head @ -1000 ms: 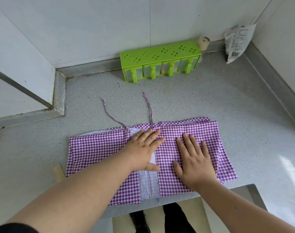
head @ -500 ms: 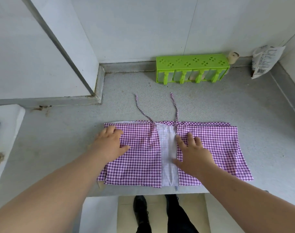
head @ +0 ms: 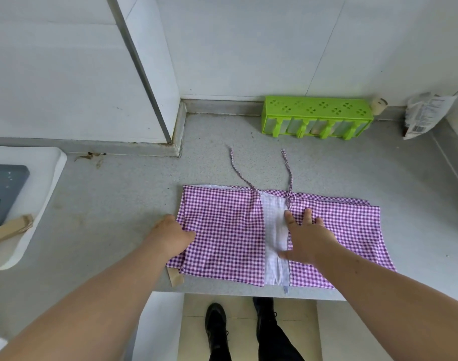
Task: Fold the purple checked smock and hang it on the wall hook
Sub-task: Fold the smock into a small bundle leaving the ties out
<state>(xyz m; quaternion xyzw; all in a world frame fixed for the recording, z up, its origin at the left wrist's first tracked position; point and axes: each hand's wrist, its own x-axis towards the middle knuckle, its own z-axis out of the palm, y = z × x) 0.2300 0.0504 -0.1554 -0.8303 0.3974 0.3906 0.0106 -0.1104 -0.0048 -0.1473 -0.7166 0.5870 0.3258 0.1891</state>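
Observation:
The purple checked smock [head: 222, 235] lies flat on the grey counter [head: 113, 209], both sides folded inward with a pale strip of lining down the middle. Its two tie strings [head: 287, 173] trail toward the wall. My left hand [head: 170, 237] is at the smock's left edge, thumb on top and fingers tucked under the cloth, pinching it. My right hand [head: 307, 238] presses flat on the right panel beside the pale strip, fingers spread. No wall hook is in view.
A green plastic rack [head: 316, 117] stands against the back wall, with a small roll and a white packet [head: 426, 114] to its right. A white tray [head: 37, 204] holding a dark slab and a wooden piece sits at the left. The counter's front edge runs just below the smock.
My left hand slid from the middle of the smock across the left panel to its left edge and took hold of it. My right hand shifted to the pale middle strip.

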